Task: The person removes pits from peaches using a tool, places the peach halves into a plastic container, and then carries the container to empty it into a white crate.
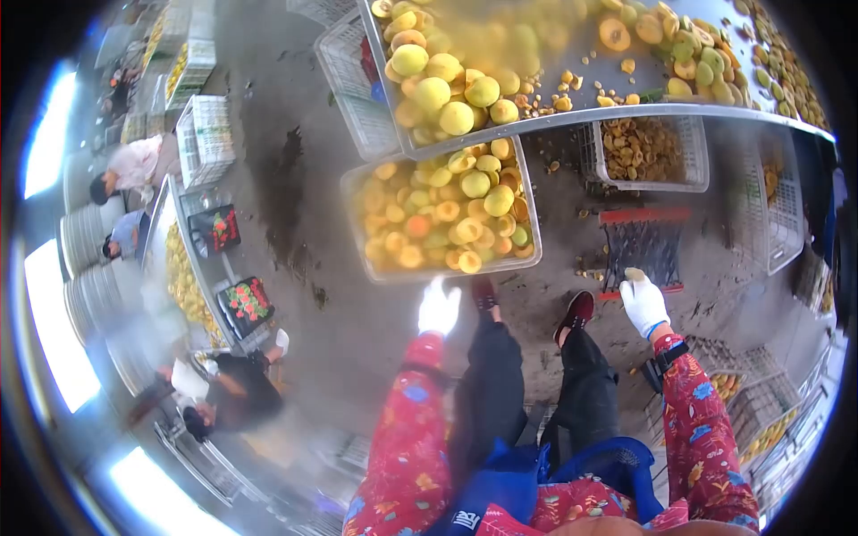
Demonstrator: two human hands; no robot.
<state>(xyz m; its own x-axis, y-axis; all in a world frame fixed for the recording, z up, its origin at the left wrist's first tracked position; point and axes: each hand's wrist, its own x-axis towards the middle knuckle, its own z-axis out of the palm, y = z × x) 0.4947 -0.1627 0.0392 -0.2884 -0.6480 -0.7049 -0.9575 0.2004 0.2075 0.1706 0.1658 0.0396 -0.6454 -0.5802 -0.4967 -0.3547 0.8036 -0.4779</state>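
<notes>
My left hand (438,309), in a white glove washed out by glare, is just below the near rim of a plastic crate (368,268). Its fingertips are slightly apart and nothing shows between them. Yellow-orange halved fruit (469,232), along with rounder greenish-yellow pieces, fills that crate. My right hand (645,305), also white-gloved, hangs to the right over the floor, fingers curled together. At its fingertips is a brownish patch; I cannot tell whether this is a small piece held or a stain. Beside it stands a low stool (642,255) with red bars and dark webbing.
A metal-edged table (572,114) with heaped fruit and scraps crosses the top. Under it stands a crate (697,185) of brown pieces. Stacked crates (760,384) are at lower right. People (237,393) work along another fruit-covered table (192,286) at left.
</notes>
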